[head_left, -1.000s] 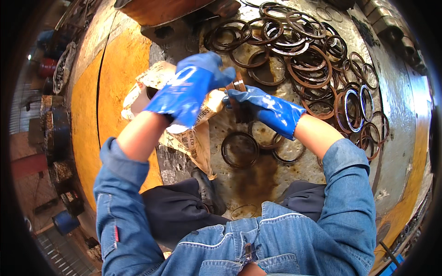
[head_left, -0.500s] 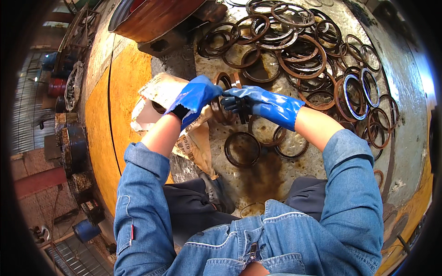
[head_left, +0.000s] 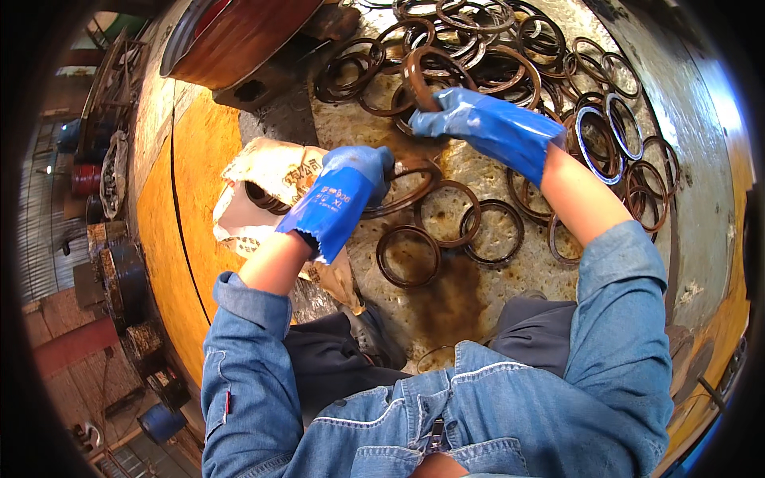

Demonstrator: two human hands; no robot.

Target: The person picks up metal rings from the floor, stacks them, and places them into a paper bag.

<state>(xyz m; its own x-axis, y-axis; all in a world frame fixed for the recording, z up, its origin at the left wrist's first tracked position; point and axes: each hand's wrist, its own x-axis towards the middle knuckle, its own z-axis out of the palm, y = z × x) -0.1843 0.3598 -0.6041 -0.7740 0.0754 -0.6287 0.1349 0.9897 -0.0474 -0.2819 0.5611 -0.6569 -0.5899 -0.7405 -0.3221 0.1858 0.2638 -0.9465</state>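
Note:
My left hand [head_left: 358, 171], in a blue rubber glove, is closed on an oily brown seal ring [head_left: 421, 193] just right of the bag. Farther up and to the right, my gloved right hand [head_left: 478, 119] grips another thick brown seal ring [head_left: 414, 78], tilted above the pile. Whether more than one ring is in either hand, I cannot tell. A pale paper sack [head_left: 271, 163] with dark print lies at my left, its mouth open, with several dark rings [head_left: 263, 197] inside. Close in front of me lie a few loose rings, among them a dark one [head_left: 408, 256].
A large pile of rings [head_left: 518, 68] spreads over the stained floor ahead and right, including silver-edged ones [head_left: 599, 145]. A rusty red drum-like cylinder [head_left: 247, 40] stands at the far left. Yellow flooring [head_left: 203, 183] and machine parts [head_left: 127, 271] lie along the left.
My hands were together beside the sack holding rings; now they are apart. The right hand has moved away toward the pile with a ring, while the left stays near the sack with another.

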